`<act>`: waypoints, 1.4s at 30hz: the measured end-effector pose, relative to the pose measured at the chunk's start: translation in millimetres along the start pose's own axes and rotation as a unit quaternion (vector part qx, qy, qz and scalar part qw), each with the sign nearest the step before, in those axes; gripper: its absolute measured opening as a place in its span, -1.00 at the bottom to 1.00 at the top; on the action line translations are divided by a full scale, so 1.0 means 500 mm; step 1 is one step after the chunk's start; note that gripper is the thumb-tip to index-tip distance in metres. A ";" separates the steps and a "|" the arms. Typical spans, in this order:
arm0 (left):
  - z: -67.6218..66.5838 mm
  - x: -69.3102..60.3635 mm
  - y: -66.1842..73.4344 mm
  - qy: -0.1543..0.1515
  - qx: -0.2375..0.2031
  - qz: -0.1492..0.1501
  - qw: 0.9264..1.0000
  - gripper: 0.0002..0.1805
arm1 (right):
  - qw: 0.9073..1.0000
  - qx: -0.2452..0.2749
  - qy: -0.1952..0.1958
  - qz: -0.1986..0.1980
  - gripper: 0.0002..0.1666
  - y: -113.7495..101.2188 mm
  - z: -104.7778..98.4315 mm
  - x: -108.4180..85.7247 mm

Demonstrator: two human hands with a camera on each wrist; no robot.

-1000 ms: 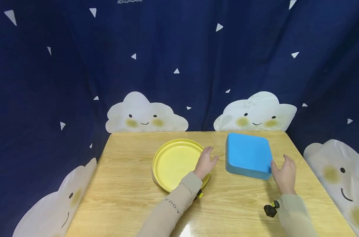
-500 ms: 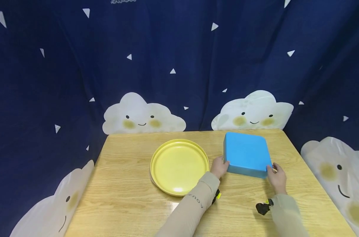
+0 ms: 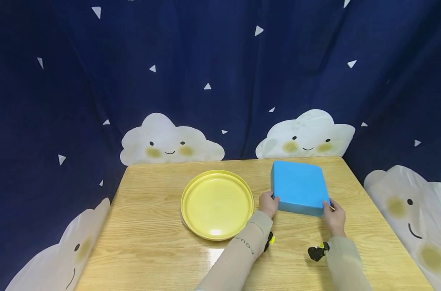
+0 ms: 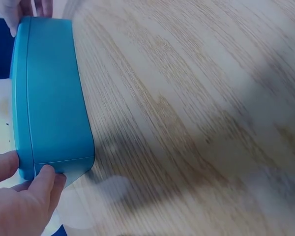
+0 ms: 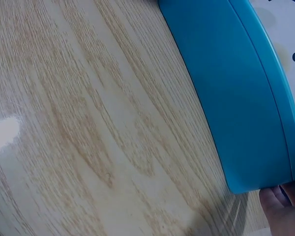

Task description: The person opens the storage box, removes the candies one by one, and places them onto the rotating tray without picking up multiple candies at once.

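A blue rectangular box [image 3: 299,186] with rounded corners lies on the right part of the table. In both wrist views a seam runs along its side just below the top face, like a lid's edge. My left hand [image 3: 268,204] grips its near left corner; in the left wrist view, the thumb of that hand [image 4: 22,196] is at the top edge and the fingers touch the side. At the near right corner my right hand [image 3: 335,218] holds the box, thumb toward the top. Its fingertips [image 5: 271,200] show at the box's end in the right wrist view.
Left of the box, a round yellow tray [image 3: 217,205] with a raised rim lies on the wooden table [image 3: 147,242]. My left forearm passes close by its right edge. A dark blue curtain [image 3: 191,48] with white clouds hangs behind the table and along both sides.
My left hand has moved right from over the yellow tray to the box's left corner and taken hold. The right hand has closed on the right corner. The head view has shifted slightly.
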State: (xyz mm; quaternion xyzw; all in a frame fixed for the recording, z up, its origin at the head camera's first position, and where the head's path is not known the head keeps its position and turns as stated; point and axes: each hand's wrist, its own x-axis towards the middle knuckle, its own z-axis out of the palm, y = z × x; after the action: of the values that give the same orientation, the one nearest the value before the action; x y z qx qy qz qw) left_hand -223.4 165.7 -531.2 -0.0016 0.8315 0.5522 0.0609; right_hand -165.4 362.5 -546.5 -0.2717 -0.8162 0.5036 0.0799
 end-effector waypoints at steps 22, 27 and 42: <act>-0.026 -0.040 -0.025 -0.013 -0.044 0.016 0.999 -0.70 | 0.996 -0.059 -0.020 -0.062 -0.15 0.075 0.007 0.025; -0.030 -0.061 -0.031 -0.014 -0.039 0.015 0.999 -0.68 | 0.995 -0.054 -0.043 -0.075 -0.14 0.089 0.002 0.025; -0.053 -0.122 -0.058 -0.019 -0.054 0.030 0.998 -0.91 | 0.994 -0.051 -0.079 -0.052 -0.25 0.021 -0.010 -0.074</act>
State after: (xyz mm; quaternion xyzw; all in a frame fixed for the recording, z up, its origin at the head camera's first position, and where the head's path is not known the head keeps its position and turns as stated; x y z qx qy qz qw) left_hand -163.6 126.3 -541.4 0.0312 0.7990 0.5975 0.0601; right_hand -128.5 351.0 -548.0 -0.1918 -0.8577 0.4762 0.0273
